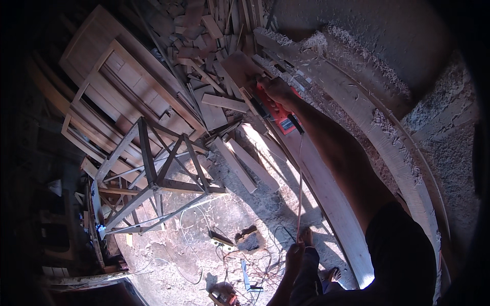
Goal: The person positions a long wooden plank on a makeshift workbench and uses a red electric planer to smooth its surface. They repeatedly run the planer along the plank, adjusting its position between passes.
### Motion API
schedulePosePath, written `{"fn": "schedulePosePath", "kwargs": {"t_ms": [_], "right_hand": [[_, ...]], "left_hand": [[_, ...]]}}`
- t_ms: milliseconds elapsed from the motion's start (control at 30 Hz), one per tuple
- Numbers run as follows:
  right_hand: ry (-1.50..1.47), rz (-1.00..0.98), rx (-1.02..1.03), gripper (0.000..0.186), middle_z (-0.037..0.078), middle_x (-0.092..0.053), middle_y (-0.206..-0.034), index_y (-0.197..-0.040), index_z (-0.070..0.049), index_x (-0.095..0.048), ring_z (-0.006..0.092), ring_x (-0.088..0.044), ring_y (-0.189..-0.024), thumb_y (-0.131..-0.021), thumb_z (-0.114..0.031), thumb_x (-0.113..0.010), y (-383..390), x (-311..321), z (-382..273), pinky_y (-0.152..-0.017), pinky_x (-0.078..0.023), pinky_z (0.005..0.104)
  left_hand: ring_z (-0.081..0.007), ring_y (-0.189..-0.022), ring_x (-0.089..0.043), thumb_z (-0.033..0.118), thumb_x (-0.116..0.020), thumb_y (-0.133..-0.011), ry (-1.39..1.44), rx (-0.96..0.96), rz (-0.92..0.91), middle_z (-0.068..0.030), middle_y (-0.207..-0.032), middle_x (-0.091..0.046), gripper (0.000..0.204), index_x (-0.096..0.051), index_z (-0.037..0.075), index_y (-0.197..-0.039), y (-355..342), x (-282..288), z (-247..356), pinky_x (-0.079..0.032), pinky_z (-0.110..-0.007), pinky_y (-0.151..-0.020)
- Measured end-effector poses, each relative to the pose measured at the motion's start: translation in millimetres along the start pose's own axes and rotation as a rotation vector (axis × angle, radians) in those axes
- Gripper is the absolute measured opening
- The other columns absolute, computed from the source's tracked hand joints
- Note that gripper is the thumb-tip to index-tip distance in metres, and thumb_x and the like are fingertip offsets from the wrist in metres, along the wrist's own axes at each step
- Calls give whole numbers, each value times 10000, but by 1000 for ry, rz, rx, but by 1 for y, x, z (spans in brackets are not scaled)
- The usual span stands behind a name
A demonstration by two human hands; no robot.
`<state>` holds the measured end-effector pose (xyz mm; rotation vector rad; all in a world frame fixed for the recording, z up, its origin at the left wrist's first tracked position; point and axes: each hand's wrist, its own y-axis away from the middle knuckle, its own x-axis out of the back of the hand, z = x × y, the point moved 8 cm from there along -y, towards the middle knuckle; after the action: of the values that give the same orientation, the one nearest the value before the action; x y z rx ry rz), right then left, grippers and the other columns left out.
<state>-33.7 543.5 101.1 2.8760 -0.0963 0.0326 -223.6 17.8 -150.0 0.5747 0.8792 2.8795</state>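
A red electric hand planer sits on a long, pale wooden board, towards its far end. My right hand is closed round the planer's top, with the forearm stretched out over the board. From the planer's rear the power cord runs back towards me, fairly taut. My left hand, low in the picture near my legs, is closed on this cord. The far end of the board looks darker, lying in shade. The planer's sole is hidden against the wood.
A thick curved plank covered with shavings lies to the right. Wooden door panels lean at the left behind a timber trestle frame. Offcuts are heaped at the far end. Cables, a power strip and a blue tool lie on the floor.
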Motion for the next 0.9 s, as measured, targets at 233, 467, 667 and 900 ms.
{"fn": "schedulePosePath", "kwargs": {"t_ms": [233, 467, 667, 900], "right_hand": [[27, 5, 111, 609, 22, -502, -607, -805, -64, -567, 152, -489, -433, -982, -644, -524, 24, 7, -3, -376, -375, 350], [171, -100, -50, 595, 2, -524, -630, -919, -74, -595, 92, -511, -444, -982, -662, -534, 258, 65, 73, -367, -415, 276], [169, -53, -144, 660, 15, -534, -556, -909, -43, -616, 117, -559, -427, -950, -699, -553, 527, 140, 164, -388, -445, 288], [274, 75, -207, 657, 27, -568, -559, -968, -23, -624, 133, -632, -515, -966, -675, -539, 810, 210, 259, -467, -467, 323]], "left_hand": [[-201, -932, -696, 216, -691, -960, 134, -92, 81, -141, -968, -741, 232, -712, 7, -1060, 34, 35, -23, -528, -344, -814], [-276, -888, -685, 289, -725, -915, -93, -8, 150, -185, -929, -717, 290, -709, 3, -964, 103, 61, -77, -517, -408, -793], [-397, -956, -693, 279, -689, -905, -139, -135, -14, -203, -977, -726, 239, -696, 44, -951, 148, 16, -124, -535, -456, -788], [-363, -943, -724, 264, -726, -850, -309, -173, -295, -181, -990, -747, 241, -741, 67, -988, 240, -69, -110, -561, -460, -817]]}}
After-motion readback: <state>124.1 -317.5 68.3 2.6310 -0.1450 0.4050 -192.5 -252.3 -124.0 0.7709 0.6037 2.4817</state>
